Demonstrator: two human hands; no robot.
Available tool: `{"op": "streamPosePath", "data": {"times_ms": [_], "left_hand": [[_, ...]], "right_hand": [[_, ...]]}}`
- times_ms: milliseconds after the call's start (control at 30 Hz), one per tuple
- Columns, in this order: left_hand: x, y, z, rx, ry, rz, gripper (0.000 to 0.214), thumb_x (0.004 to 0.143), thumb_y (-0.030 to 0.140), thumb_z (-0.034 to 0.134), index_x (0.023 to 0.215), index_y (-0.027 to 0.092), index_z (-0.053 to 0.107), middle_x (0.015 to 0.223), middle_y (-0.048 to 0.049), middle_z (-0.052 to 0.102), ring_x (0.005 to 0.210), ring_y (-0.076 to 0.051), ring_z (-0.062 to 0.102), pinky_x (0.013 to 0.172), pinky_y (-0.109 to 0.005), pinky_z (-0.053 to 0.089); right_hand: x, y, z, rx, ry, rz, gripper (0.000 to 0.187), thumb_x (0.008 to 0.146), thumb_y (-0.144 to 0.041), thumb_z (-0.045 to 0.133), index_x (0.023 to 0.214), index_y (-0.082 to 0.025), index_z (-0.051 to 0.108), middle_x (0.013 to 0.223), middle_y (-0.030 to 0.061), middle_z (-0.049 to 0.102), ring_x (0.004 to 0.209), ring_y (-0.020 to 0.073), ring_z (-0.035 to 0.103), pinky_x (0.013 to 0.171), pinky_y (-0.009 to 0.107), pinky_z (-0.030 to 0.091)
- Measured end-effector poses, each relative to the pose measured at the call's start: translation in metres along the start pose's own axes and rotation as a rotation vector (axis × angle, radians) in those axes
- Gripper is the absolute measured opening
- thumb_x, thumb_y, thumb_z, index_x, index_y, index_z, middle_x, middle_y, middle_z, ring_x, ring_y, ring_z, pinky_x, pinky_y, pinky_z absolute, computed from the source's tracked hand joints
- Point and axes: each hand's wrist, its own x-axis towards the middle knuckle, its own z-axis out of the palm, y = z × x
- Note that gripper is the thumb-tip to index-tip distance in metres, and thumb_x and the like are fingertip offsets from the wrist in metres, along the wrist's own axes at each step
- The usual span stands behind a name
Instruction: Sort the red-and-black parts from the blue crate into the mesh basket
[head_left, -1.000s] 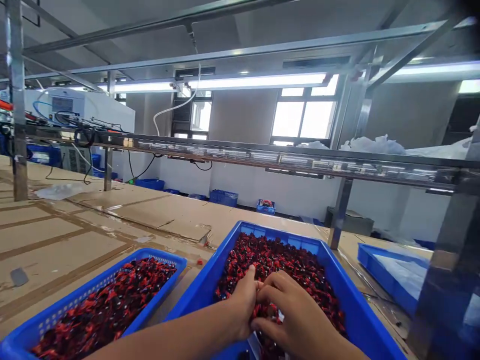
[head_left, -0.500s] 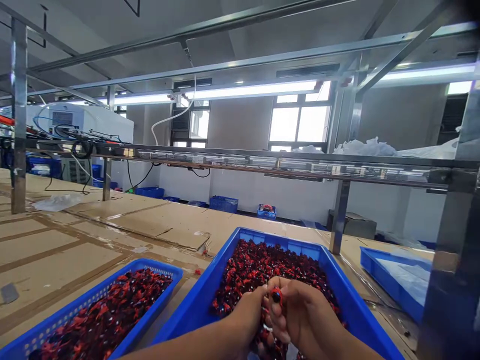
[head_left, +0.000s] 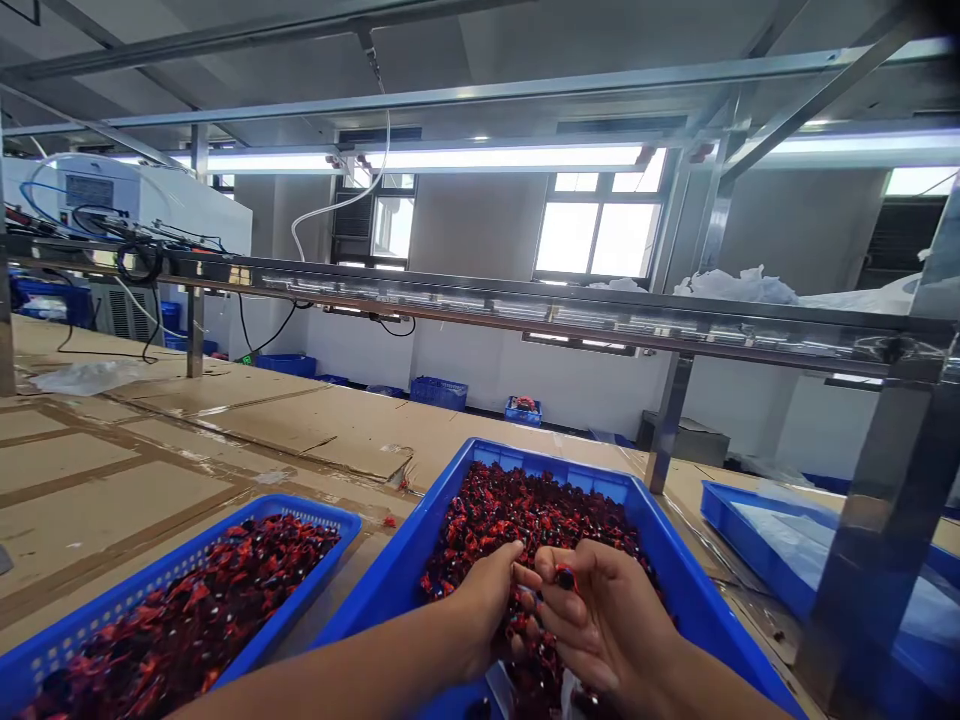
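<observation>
My left hand (head_left: 484,610) sits cupped at the front of a heap of small red and black parts (head_left: 540,515), its fingers close to my right hand. The heap fills a large blue plastic tray (head_left: 547,462). My right hand (head_left: 600,630) is just above the heap, pinching one small red and black part (head_left: 564,577) between thumb and fingertips. Whether my left hand holds anything cannot be seen. A pale, shiny strip shows below my hands near the tray's front.
To the left, a blue slotted basket (head_left: 300,510) holds similar parts (head_left: 187,600). Both containers stand on a cardboard-covered table (head_left: 225,440). A shallow blue tray (head_left: 757,520) lined with clear plastic lies to the right, beside a metal rack upright (head_left: 870,560).
My right hand has lifted from the heap, and a small part now shows in its fingers. My hands have drawn slightly apart, and the view has swung a little.
</observation>
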Motion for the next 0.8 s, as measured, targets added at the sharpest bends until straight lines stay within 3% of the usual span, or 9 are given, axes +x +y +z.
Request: {"op": "streamPosePath", "data": {"times_ms": [100, 233, 333, 433, 500, 700, 800], "left_hand": [[-0.002, 0.002, 0.001, -0.011, -0.004, -0.005, 0.039, 0.089, 0.053, 0.04, 0.079, 0.018, 0.053, 0.063, 0.0024, 0.047, 0.042, -0.008, 0.045, 0.043, -0.018, 0.026], [-0.005, 0.008, 0.0, -0.014, -0.013, 0.009, 0.041, 0.09, 0.053, 0.039, 0.079, 0.017, 0.054, 0.064, 0.0016, 0.049, 0.044, -0.009, 0.047, 0.044, -0.018, 0.026], [-0.007, 0.012, -0.001, -0.012, -0.017, 0.03, 0.042, 0.091, 0.052, 0.037, 0.076, 0.017, 0.053, 0.061, 0.0015, 0.05, 0.044, -0.009, 0.046, 0.044, -0.019, 0.027], [-0.009, 0.015, -0.001, 0.0, -0.015, 0.06, 0.045, 0.093, 0.051, 0.032, 0.072, 0.017, 0.053, 0.054, 0.0006, 0.049, 0.044, -0.011, 0.045, 0.044, -0.021, 0.029], [-0.011, 0.018, 0.0, 0.003, -0.019, 0.077, 0.047, 0.095, 0.049, 0.028, 0.071, 0.017, 0.053, 0.051, -0.0001, 0.048, 0.044, -0.011, 0.044, 0.045, -0.021, 0.03], [-0.017, 0.023, -0.001, 0.009, -0.014, 0.088, 0.041, 0.095, 0.048, 0.029, 0.076, 0.018, 0.051, 0.051, 0.001, 0.048, 0.044, -0.011, 0.044, 0.044, -0.021, 0.03], [-0.018, 0.022, -0.002, 0.046, -0.009, 0.115, 0.042, 0.094, 0.047, 0.029, 0.075, 0.018, 0.052, 0.053, 0.001, 0.048, 0.045, -0.011, 0.045, 0.044, -0.021, 0.031]], "right_hand": [[0.0, -0.002, -0.002, -0.027, -0.009, 0.013, 0.013, 0.069, -0.023, 0.05, 0.067, -0.017, 0.061, 0.042, -0.0056, 0.04, 0.031, 0.0065, 0.02, 0.024, 0.017, 0.021], [-0.001, -0.005, -0.001, -0.181, 0.055, 0.048, 0.024, 0.079, -0.042, 0.049, 0.072, -0.02, 0.055, 0.056, -0.0043, 0.047, 0.033, 0.0061, 0.023, 0.027, 0.018, 0.013], [-0.004, -0.002, 0.0, -0.612, 0.131, -0.095, 0.03, 0.08, -0.048, 0.058, 0.071, -0.021, 0.049, 0.055, -0.0081, 0.038, 0.038, 0.0055, 0.02, 0.035, 0.019, 0.012], [-0.008, 0.004, 0.002, -1.253, 0.162, -0.395, 0.019, 0.078, -0.034, 0.068, 0.076, -0.02, 0.055, 0.055, -0.0086, 0.038, 0.048, 0.0081, 0.029, 0.046, 0.022, 0.021], [-0.01, 0.008, 0.005, -1.508, 0.163, -0.473, 0.01, 0.078, -0.024, 0.067, 0.082, -0.021, 0.058, 0.056, -0.0083, 0.038, 0.053, 0.0101, 0.033, 0.051, 0.024, 0.024], [-0.009, 0.014, 0.006, -1.73, 0.157, -0.481, 0.022, 0.073, -0.023, 0.069, 0.093, -0.023, 0.061, 0.068, -0.0053, 0.05, 0.06, 0.0128, 0.04, 0.058, 0.026, 0.028], [-0.006, 0.014, 0.006, -1.58, 0.21, -0.487, 0.015, 0.076, -0.025, 0.064, 0.09, -0.022, 0.063, 0.063, -0.0051, 0.046, 0.057, 0.0126, 0.038, 0.057, 0.027, 0.026]]}}
